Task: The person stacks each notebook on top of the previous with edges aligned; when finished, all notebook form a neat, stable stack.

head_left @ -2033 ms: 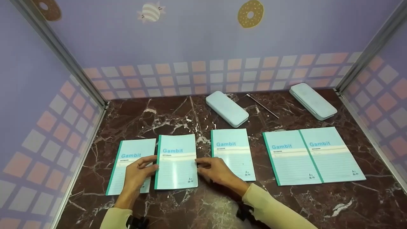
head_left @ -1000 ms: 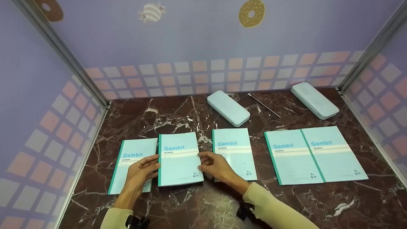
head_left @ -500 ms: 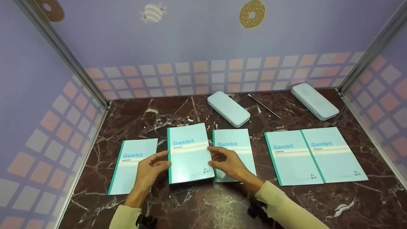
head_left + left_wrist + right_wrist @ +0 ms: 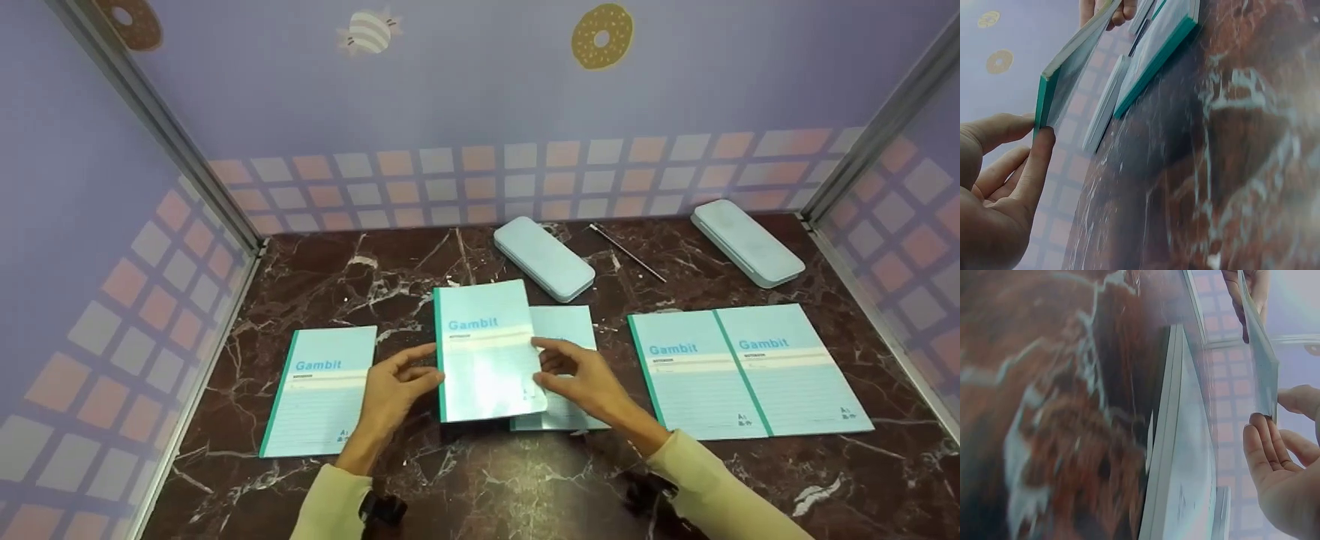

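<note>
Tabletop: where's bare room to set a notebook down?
Bare marble lies along the front edge, the back left behind the left notebook, and the gap it leaves beside the held notebook. Crowded: the middle, and right by the notebook pair and cases.

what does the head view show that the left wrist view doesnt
Only the head view shows the pen, both pencil cases and the far-left notebook. Only the left wrist view shows the held notebook lifted clear of the marble tabletop, edge-on. Both show the left hand and right hand gripping that notebook by opposite edges.
</note>
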The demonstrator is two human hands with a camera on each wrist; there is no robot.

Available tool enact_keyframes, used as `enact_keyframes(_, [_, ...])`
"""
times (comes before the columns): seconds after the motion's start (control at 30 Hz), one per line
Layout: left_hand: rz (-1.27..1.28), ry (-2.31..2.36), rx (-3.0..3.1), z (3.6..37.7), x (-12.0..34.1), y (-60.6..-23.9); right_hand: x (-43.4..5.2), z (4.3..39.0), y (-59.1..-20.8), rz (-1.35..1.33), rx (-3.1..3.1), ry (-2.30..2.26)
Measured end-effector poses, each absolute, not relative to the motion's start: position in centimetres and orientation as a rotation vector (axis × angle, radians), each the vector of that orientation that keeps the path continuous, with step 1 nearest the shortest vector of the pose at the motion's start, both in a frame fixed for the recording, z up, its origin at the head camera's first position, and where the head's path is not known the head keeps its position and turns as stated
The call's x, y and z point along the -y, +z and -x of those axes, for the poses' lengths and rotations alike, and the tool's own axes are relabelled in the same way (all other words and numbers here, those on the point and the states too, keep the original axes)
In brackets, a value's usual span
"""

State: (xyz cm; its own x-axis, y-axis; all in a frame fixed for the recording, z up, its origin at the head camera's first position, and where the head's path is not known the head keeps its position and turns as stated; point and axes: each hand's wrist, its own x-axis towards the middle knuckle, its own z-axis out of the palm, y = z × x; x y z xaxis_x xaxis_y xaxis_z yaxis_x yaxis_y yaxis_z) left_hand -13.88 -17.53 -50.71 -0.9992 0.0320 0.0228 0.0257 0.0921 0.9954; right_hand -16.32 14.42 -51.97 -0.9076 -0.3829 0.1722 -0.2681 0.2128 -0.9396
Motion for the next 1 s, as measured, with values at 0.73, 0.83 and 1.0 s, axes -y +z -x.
enact_keyframes(0.73, [-0.110,2.050,-2.280,15.3,11.0,-51.9,-20.5,15.6,-52.3,0.494,-2.545,-1.653])
enact_keyframes(0.83, [-0.117,2.051,-2.280,15.5,10.4,-52.1,-20.9,15.6,-52.3,0.489,-2.584,-1.603])
enact_keyframes(1.0, [-0.116,2.042,-2.288,15.7,9.6,-52.5,-21.5,15.5,-52.5,0.513,-2.638,-1.540])
